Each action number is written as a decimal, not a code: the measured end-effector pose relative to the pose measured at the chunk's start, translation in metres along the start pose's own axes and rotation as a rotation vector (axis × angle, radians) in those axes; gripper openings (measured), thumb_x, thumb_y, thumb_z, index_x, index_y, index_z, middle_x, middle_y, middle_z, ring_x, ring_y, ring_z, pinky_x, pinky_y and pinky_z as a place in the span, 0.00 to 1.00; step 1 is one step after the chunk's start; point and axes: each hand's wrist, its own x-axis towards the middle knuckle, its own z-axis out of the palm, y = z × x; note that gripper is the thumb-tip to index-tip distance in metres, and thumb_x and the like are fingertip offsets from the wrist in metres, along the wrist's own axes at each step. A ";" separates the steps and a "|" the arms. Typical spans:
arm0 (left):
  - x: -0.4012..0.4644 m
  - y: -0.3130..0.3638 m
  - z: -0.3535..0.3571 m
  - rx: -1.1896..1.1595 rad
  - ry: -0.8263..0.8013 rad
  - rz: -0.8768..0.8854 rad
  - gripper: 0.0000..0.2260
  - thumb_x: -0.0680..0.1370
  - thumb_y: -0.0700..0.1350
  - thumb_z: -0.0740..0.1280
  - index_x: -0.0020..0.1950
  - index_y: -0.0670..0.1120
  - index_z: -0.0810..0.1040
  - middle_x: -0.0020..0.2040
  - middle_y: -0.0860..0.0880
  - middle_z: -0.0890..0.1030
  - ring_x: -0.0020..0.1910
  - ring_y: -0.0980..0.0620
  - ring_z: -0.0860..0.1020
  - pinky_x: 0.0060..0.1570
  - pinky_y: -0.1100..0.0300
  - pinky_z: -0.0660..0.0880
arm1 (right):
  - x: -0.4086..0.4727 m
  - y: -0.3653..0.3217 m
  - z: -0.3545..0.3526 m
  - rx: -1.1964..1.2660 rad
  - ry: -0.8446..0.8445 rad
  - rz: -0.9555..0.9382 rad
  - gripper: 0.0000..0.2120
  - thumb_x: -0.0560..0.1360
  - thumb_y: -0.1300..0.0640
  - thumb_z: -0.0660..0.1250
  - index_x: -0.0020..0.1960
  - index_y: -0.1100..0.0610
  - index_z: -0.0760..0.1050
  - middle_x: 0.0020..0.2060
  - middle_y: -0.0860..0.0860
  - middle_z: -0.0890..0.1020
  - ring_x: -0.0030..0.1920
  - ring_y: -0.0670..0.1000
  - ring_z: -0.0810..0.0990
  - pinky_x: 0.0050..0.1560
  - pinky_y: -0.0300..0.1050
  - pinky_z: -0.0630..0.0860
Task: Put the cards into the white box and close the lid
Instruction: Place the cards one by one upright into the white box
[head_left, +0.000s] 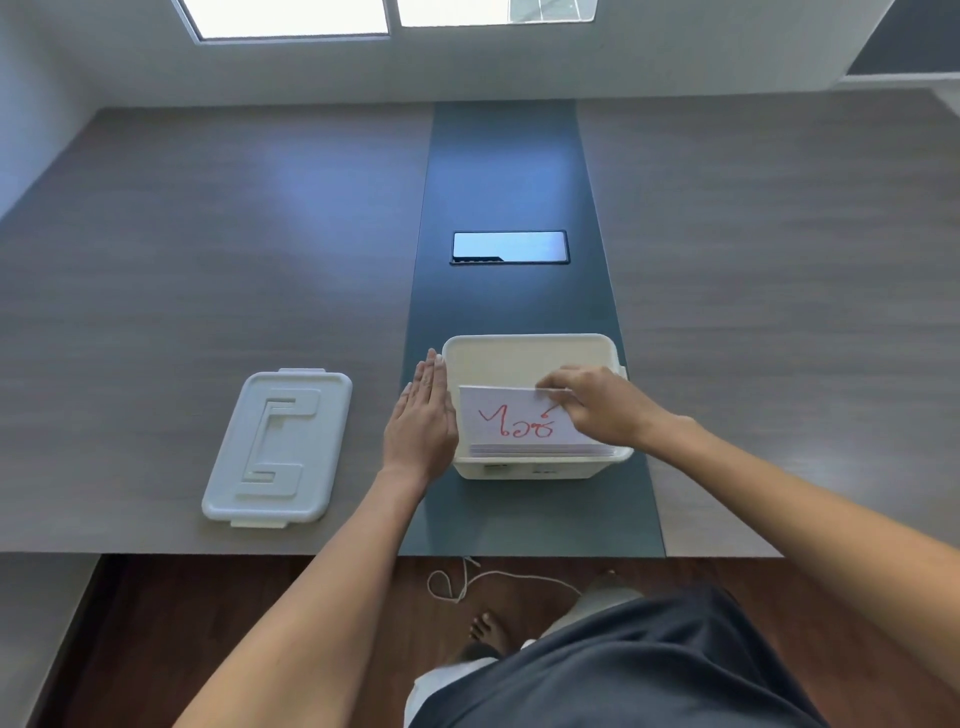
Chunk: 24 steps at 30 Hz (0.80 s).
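The white box stands open on the table's dark centre strip, near the front edge. A stack of white cards leans inside it, the front one bearing red handwriting. My right hand pinches the top edge of the cards from the right. My left hand lies flat, fingers together, against the box's left outer wall. The white lid rests flat on the table, left of the box and apart from it.
A rectangular cable hatch sits in the dark strip beyond the box. The wooden table spreads wide on both sides. Below the front edge lie a white cord on the floor and my bare foot.
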 end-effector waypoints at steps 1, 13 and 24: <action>0.000 0.000 0.000 -0.002 0.001 -0.003 0.25 0.84 0.46 0.44 0.82 0.45 0.48 0.82 0.50 0.48 0.81 0.55 0.48 0.79 0.58 0.48 | -0.002 0.001 0.006 0.003 -0.027 0.012 0.15 0.80 0.63 0.62 0.64 0.57 0.79 0.58 0.53 0.83 0.57 0.56 0.82 0.58 0.53 0.78; -0.001 -0.001 0.001 -0.008 0.009 -0.002 0.25 0.84 0.47 0.44 0.81 0.46 0.47 0.82 0.52 0.48 0.80 0.56 0.48 0.78 0.59 0.48 | -0.010 0.016 0.028 -0.010 -0.233 0.057 0.15 0.80 0.58 0.60 0.63 0.54 0.81 0.59 0.50 0.84 0.56 0.51 0.81 0.61 0.46 0.77; 0.002 0.000 -0.011 0.073 -0.041 0.023 0.26 0.84 0.51 0.44 0.81 0.46 0.46 0.82 0.50 0.46 0.81 0.54 0.47 0.79 0.57 0.48 | 0.018 0.015 0.029 -0.326 0.107 -0.217 0.22 0.84 0.52 0.57 0.77 0.52 0.65 0.79 0.50 0.61 0.80 0.53 0.58 0.76 0.51 0.61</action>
